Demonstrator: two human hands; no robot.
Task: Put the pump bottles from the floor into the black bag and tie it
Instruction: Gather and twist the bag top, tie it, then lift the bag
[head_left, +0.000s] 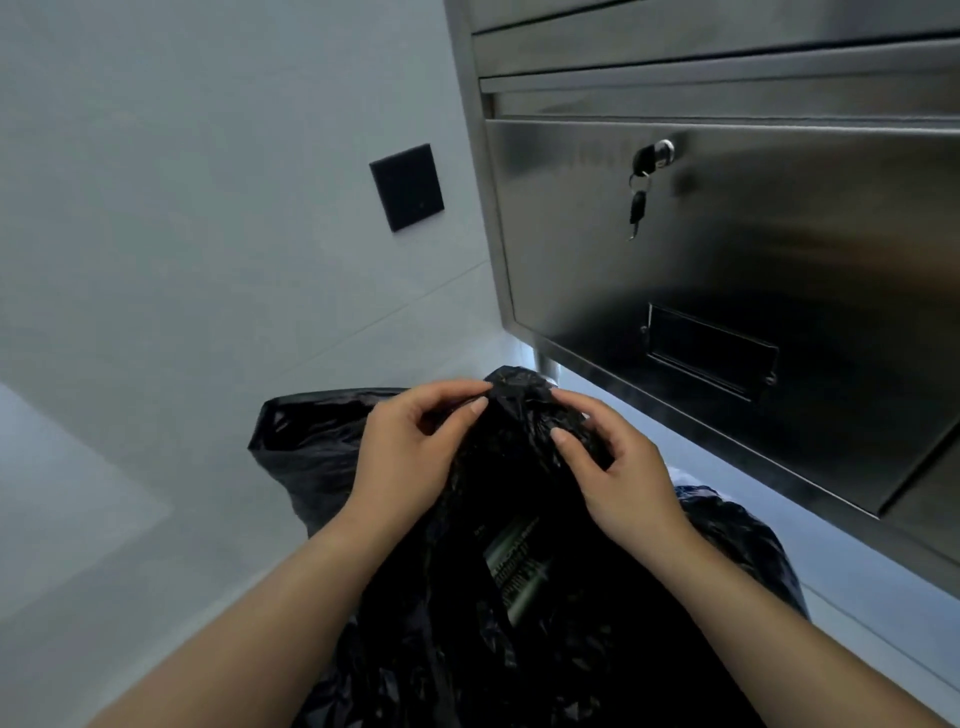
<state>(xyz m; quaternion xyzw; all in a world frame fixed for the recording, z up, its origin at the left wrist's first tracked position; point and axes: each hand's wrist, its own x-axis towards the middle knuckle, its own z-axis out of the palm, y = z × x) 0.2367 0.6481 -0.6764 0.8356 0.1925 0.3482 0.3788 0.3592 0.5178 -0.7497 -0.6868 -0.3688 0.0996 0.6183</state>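
A: Steel cabinet (727, 260) on the right. Black bag (467, 597) low centre, standing, long axis upright, gathered neck pointing up. No pump bottles visible on the floor.

B: So loaded, I'd judge; knot unfinished. Left hand (410, 457) and right hand (618, 478) both pinch the neck.

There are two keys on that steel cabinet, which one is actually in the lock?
The upper key, seated in the lock; the other key dangles below it from the ring.
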